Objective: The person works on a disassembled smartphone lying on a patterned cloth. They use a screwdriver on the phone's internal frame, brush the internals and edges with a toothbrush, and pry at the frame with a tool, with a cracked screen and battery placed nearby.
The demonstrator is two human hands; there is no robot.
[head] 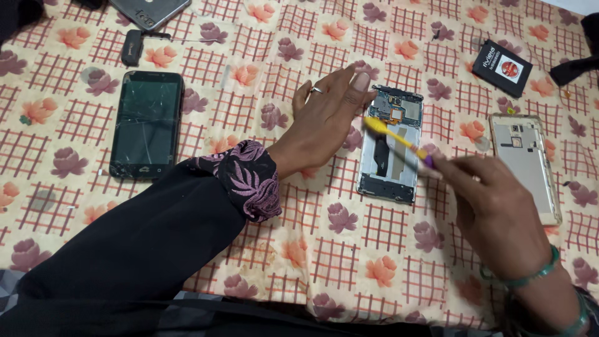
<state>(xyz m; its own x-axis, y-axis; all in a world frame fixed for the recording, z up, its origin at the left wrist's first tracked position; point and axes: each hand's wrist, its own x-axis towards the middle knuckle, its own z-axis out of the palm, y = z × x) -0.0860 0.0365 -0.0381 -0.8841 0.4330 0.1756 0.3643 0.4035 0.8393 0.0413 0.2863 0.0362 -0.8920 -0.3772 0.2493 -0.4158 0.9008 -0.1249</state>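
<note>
**Two hands at an opened phone on a flowered cloth**

An opened phone (390, 145) with its back removed lies flat on a cloth (268, 37) printed with pink and purple flowers and a red grid. Its inner parts show: a small board at the top and a dark strip down the middle.

The left hand (327, 115), with a ring on one finger, rests beside the phone's upper left corner. Its fingers are straight and close together, the tips touching or nearly touching the phone's edge. The right hand (493, 206) pinches a thin yellow tool (393, 136) with a purple grip, whose tip hangs over the phone's upper middle. The tool is blurred.

The phone looks light, stiff and thin, and its bare parts are probably fragile. The metal side edges seem the safest place to hold it.

To the right lies a pale gold back cover (524, 165), inner side up. A black battery (501, 67) sits further up. To the left lies a black phone with a cracked screen (147, 123), well apart.
</note>
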